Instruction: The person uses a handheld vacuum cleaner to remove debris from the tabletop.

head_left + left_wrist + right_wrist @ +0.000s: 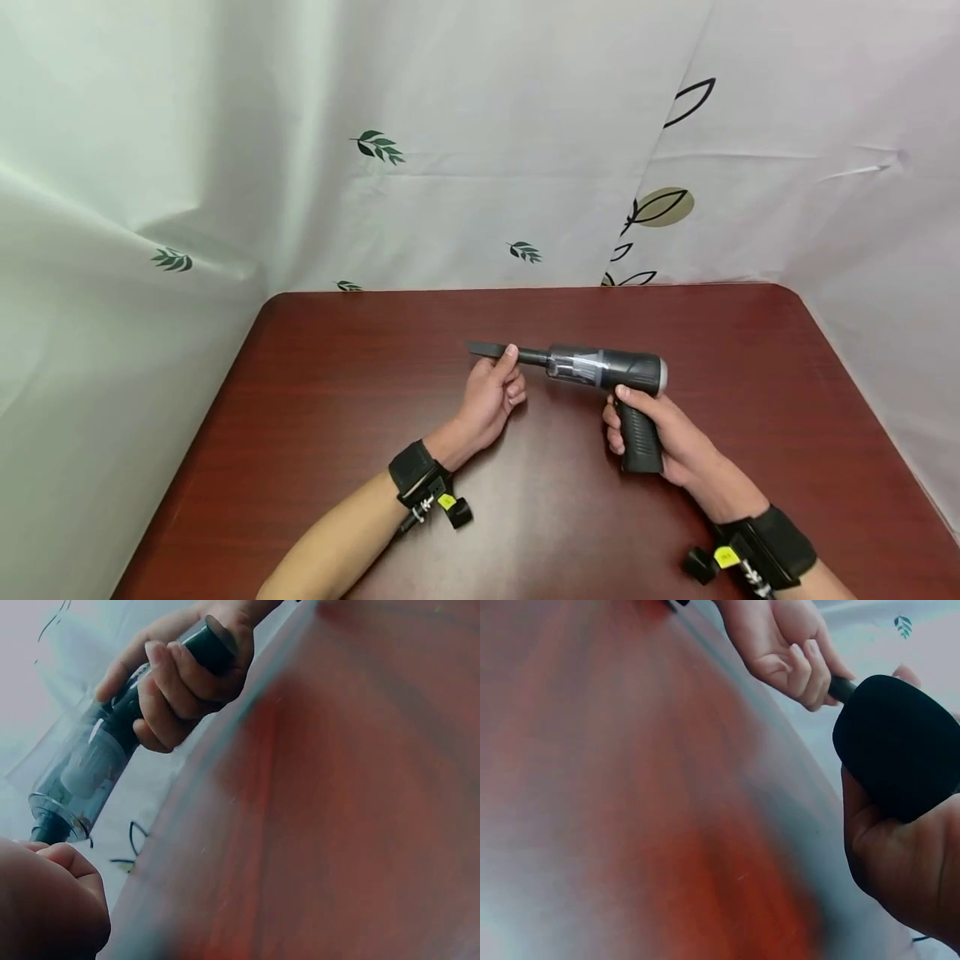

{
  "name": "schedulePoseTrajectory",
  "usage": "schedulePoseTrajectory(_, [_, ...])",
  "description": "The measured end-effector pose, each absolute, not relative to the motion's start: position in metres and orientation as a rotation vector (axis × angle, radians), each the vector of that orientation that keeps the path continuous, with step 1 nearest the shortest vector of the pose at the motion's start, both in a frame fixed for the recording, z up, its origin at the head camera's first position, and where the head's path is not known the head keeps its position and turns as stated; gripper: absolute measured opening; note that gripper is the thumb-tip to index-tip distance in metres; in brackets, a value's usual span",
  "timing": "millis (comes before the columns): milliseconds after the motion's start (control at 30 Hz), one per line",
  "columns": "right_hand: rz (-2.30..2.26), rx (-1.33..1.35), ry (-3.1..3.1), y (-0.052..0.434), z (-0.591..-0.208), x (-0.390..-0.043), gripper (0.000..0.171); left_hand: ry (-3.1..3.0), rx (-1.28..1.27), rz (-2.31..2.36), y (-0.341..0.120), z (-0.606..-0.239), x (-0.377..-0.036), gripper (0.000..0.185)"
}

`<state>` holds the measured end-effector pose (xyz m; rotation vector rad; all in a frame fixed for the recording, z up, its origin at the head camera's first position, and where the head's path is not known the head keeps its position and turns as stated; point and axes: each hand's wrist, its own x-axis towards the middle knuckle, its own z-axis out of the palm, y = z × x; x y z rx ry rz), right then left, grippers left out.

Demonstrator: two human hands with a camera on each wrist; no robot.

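Observation:
A black handheld vacuum cleaner (633, 371) with a clear dust cup (573, 364) is held level above the table, its nozzle toward the left. My right hand (675, 437) grips the ribbed handle, fingers wrapped round its front. With thumb and curled fingers, my left hand (491, 396) pinches the narrow black crevice nozzle (486, 348) at the front end. In the left wrist view a whitish filter (94, 765) shows through the clear cup. The right wrist view has the dark butt of the handle (900, 746) close up, hiding most of the vacuum.
Under both hands lies a reddish-brown wooden table (337, 358) with rounded far corners. A pale curtain (465, 208) with leaf prints hangs right behind its far edge and along the sides. Each wrist wears a black strap (772, 542) with a small camera mount.

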<state>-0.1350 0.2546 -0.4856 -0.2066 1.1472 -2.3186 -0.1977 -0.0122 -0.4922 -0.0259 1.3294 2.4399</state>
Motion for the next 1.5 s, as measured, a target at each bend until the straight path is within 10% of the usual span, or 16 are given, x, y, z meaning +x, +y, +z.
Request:
schedulePoseTrajectory(567, [-1.258,0.109,2.858,0.240,-0.469,-0.167,0.061,1.418,-0.339,2.410,-0.021,-0.489,-0.234,0.032])
schedulePoseTrajectory(1500, [-0.868,0.107,3.125,0.217,-0.470,-0.172,0.058,1.680,-0.444,2.229,-0.038,-0.485,-0.238,0.016])
